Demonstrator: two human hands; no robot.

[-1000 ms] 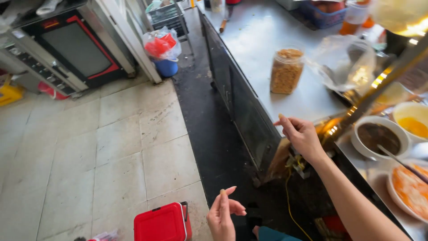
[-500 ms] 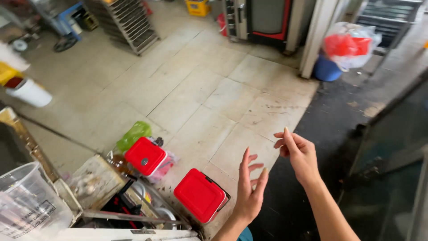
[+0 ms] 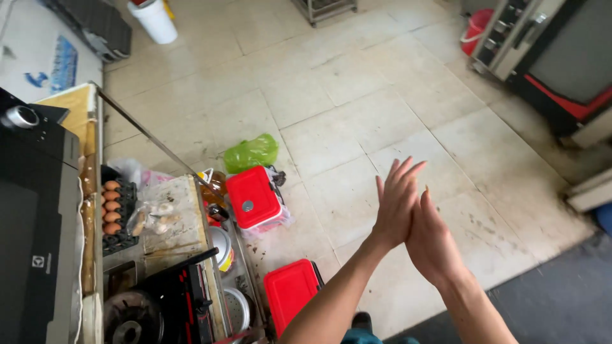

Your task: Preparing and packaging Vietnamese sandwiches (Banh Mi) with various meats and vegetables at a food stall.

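Observation:
My left hand (image 3: 396, 202) and my right hand (image 3: 433, 245) are pressed palm to palm over the tiled floor (image 3: 357, 108), fingers straight. Neither holds anything. The left hand's fingers point up and right, and the right hand lies just behind and below it. Nearest to them on the floor is a red-lidded box (image 3: 290, 294), below the left forearm. A second red-lidded box (image 3: 253, 197) lies further left, with a green plastic bag (image 3: 252, 153) just beyond it.
A cluttered counter at the left carries a tray of brown eggs (image 3: 111, 207), a bag of food (image 3: 153, 218), a black appliance (image 3: 32, 242) and a burner (image 3: 127, 318). A white bucket (image 3: 153, 20), a red bucket (image 3: 475, 28), an oven (image 3: 561, 60) and a dark mat (image 3: 561, 299) ring the floor.
The view has swung left, away from the steel counter with bowls. My two hands, apart before, have come together palm to palm.

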